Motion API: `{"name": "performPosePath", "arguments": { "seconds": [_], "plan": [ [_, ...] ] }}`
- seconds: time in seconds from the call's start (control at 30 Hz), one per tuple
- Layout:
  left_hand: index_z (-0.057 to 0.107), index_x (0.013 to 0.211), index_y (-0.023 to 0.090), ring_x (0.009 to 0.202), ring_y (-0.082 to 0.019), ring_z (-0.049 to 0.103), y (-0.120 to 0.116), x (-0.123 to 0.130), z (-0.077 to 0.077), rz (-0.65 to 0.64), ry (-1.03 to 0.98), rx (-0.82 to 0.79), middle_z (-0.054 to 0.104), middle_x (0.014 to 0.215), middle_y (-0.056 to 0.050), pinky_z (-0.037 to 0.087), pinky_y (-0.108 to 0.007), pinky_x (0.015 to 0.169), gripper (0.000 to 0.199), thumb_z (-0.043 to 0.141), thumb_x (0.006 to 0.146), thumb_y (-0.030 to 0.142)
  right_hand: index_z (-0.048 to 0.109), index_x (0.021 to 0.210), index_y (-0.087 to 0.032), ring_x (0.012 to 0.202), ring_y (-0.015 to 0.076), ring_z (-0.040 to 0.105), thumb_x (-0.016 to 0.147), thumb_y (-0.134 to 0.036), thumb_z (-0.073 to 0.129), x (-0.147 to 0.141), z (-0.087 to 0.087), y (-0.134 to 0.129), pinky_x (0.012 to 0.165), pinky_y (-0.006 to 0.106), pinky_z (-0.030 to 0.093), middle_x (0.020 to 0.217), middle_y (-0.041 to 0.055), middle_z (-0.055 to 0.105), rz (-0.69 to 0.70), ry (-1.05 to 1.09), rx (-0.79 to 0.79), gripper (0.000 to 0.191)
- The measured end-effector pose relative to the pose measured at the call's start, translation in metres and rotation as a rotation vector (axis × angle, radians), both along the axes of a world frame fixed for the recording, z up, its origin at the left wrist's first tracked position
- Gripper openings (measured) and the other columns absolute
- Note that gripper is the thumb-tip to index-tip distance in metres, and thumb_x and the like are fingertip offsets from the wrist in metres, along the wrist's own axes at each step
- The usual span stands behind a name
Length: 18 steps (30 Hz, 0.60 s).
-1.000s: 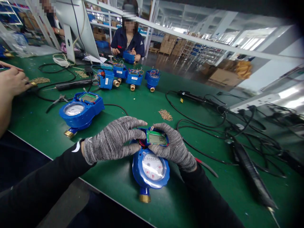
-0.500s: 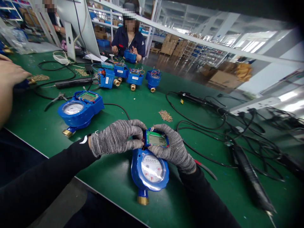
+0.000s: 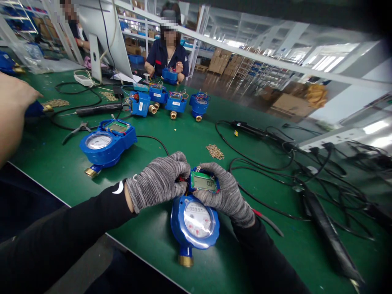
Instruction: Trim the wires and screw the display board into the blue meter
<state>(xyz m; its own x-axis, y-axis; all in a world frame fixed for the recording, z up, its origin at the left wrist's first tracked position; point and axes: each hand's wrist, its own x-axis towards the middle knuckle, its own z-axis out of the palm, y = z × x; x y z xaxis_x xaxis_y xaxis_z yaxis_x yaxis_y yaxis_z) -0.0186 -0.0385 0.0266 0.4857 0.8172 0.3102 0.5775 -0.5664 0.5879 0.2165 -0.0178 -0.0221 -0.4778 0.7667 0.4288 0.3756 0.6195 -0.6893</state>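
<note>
Display board (image 3: 204, 183) at blue meter (image 3: 196, 222)'s far end shows digits, right hand (image 3: 223, 190) clamped round it, left hand (image 3: 159, 179) pinching red wires (image 3: 181, 179), apparently not yet seated.

So the left hand (image 3: 161, 179) got curled up, fingertips bunched by the display board (image 3: 204, 183) instead of stretched out. Far left, a co-worker's bare hand (image 3: 15, 96) got shifted, more blue meter (image 3: 34, 109) exposed.
</note>
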Motion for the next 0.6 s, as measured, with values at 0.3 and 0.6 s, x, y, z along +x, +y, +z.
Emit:
{"name": "performPosePath", "arguments": {
  "seconds": [0.3, 0.6],
  "plan": [
    [0.071, 0.083, 0.015, 0.076, -0.015, 0.065, 0.003, -0.007, -0.011, 0.172, -0.234, -0.273, 0.069, 0.082, -0.001, 0.055, -0.028, 0.07, 0.005, 0.075, 0.08, 0.017, 0.063, 0.114, -0.025, 0.092, 0.0297, 0.069, 0.077, -0.053, 0.08, -0.008, 0.007, 0.001, 0.078, 0.045, 0.059, 0.104, 0.0075, 0.07, -0.022, -0.042, 0.121, 0.05],
    [0.073, 0.093, 0.014, 0.092, -0.017, 0.069, 0.005, -0.02, -0.015, -0.017, -0.034, 0.083, 0.072, 0.095, -0.006, 0.057, -0.029, 0.085, 0.008, 0.067, 0.092, 0.019, 0.058, 0.119, -0.028, 0.085, 0.0291, 0.071, 0.077, -0.048, 0.079, -0.009, 0.007, 0.001, 0.071, 0.043, 0.062, 0.103, 0.0073, 0.07, 0.003, -0.062, 0.209, 0.051]
  ]
}}
